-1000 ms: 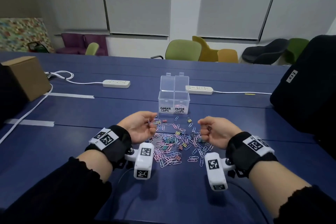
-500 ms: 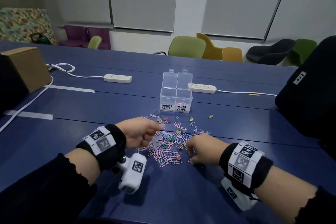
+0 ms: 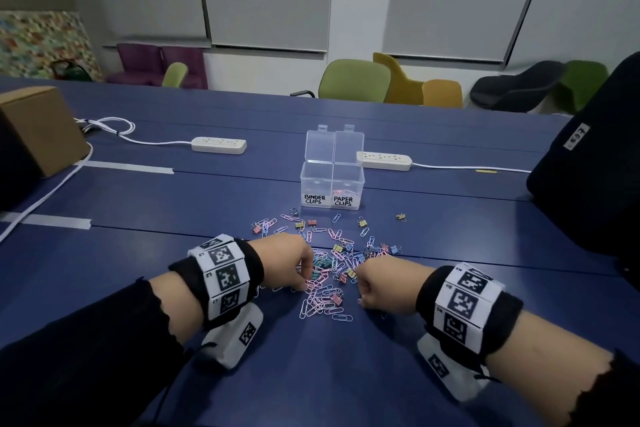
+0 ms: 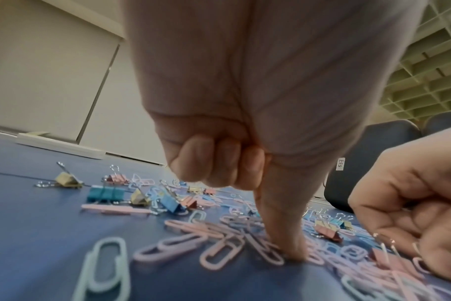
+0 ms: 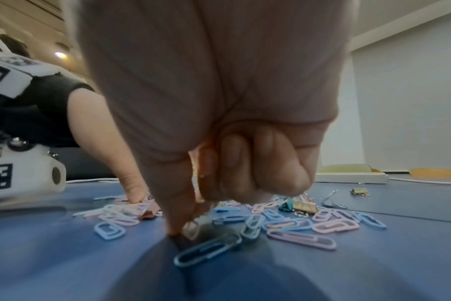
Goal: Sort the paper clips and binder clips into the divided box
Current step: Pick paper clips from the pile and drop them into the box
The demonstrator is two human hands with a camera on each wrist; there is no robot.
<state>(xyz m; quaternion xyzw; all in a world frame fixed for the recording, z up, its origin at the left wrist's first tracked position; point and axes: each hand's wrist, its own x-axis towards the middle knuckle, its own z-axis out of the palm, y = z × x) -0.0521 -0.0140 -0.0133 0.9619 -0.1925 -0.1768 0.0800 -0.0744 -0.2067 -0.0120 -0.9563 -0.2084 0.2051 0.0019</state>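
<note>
Divided box (image 3: 331, 180), lids up, beyond the pile: some paper clips in its right compartment, left looks empty. Mixed paper clips and binder clips (image 3: 329, 274) mostly unsorted on table (image 3: 207, 198). Left hand (image 3: 287, 263) fingers curled, thumb pressing pink clips; right hand (image 3: 382, 284) curled, pinching at a clip, hold unclear.

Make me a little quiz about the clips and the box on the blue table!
1. True or false: the divided box has its lids shut.
2. The pile of clips lies: A) in front of the box, B) behind it, C) inside it?
3. Fill in: the right compartment's label reads ____ CLIPS.

Key: 1 false, both lids stand open. 2 A, where the left hand and right hand reach into it. 3 PAPER.
</note>
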